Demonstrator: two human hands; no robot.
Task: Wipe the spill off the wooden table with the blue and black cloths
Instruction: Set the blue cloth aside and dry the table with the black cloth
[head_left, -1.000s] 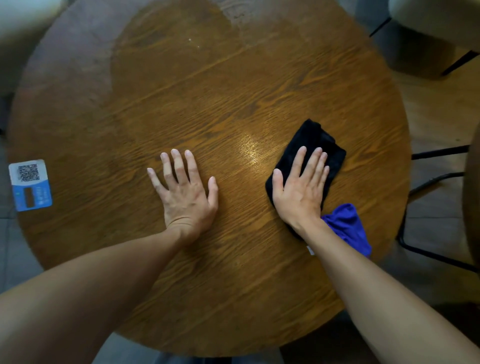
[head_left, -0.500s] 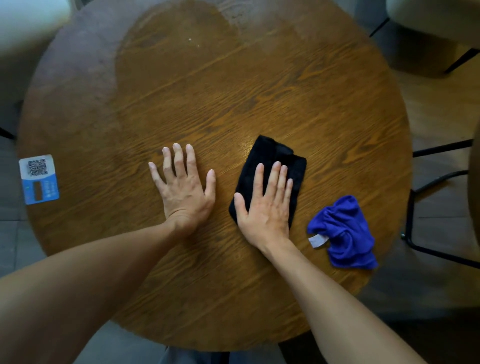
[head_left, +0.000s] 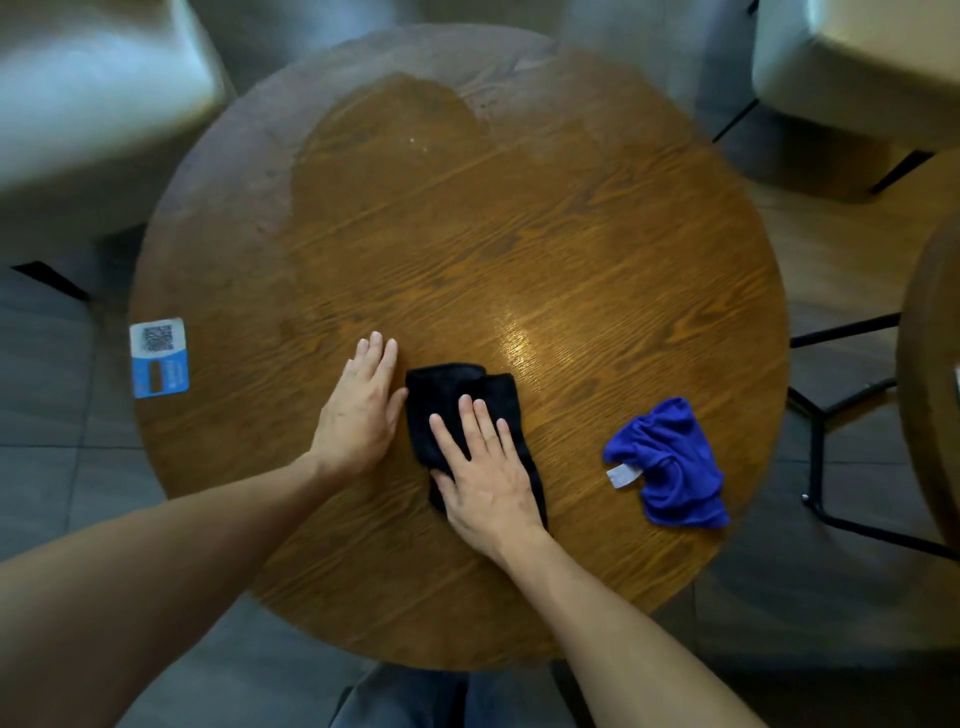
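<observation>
Black cloth (head_left: 470, 415) under right hand (head_left: 488, 478), lengthwise approx. near-far.

No text is legible; a blurred QR-code sticker (head_left: 159, 357) sits on the wooden table (head_left: 571, 234) edge.

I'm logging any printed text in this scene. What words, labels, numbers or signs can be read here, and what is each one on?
No text here can be read.
Sticker at the left edge of the wooden table: a QR code on white above a blue band with pale print, all too blurred to read.
White tag on the blue cloth: no print can be made out.
Black cloth: no label visible.
</observation>
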